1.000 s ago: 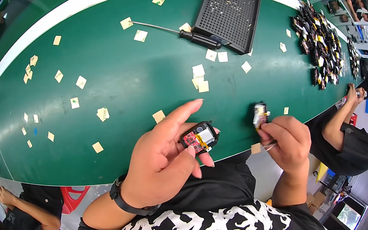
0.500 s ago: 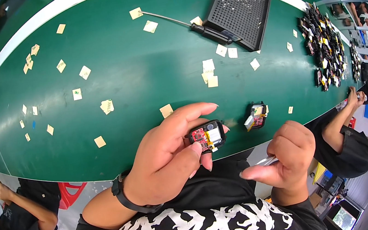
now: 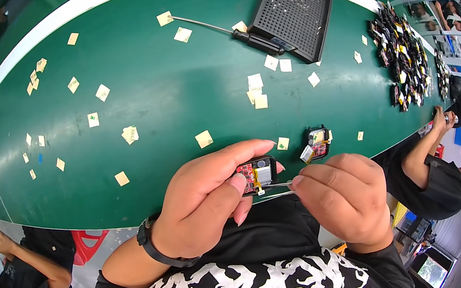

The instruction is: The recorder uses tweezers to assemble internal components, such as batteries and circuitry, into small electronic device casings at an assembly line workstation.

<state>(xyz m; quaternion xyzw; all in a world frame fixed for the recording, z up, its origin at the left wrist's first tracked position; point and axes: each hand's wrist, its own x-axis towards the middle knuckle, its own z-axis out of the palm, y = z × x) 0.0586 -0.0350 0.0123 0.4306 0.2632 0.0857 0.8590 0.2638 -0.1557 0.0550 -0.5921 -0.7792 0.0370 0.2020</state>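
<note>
My left hand (image 3: 200, 197) is closed around a small black device housing (image 3: 271, 162), thumb along its near left side. Inside the housing are a red circuit board (image 3: 248, 178), a silver block and a yellow flex strip with a white connector. My right hand (image 3: 345, 196) pinches thin metal tweezers (image 3: 276, 185). Their tips reach the housing's near edge by the connector; whether they grip it I cannot tell. A second open housing (image 3: 318, 134) with a red board and a silvery piece folded out lies on the table just beyond my right hand.
A black perforated tray (image 3: 290, 11) stands at the far side, a black-handled screwdriver (image 3: 256, 41) against it. Small cream paper squares (image 3: 204, 139) are scattered over the green table (image 3: 177, 93). A heap of similar black units (image 3: 402, 57) lies at right. Co-workers sit on both sides.
My right hand has moved left and turned, bringing the tweezers to the housing. A paper square beyond the housing has come into view. My left hand keeps its hold.
</note>
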